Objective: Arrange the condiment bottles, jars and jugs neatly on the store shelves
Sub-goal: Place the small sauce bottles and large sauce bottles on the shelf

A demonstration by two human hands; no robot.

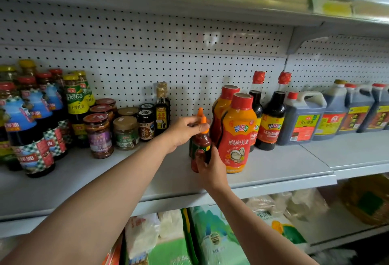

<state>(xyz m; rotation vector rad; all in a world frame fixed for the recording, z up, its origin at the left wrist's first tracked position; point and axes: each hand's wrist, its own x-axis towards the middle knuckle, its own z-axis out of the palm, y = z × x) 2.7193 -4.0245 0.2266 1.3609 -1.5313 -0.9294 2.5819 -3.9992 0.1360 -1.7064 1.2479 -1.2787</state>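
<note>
Both hands grip two small orange-nozzled red chilli sauce bottles [201, 142] on the grey metal shelf [273, 166]: left hand [185, 130] at the necks, right hand [207, 166] low; crowding risks toppling the neighbouring orange oyster-sauce squeeze bottle [236, 134].

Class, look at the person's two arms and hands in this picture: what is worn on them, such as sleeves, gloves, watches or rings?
Nothing that shows. Both forearms are bare up to the picture's edge, with no sleeve in view. The left hand and the right hand wear no gloves, and no watch, bracelet or ring is visible on either wrist or on the fingers.
</note>
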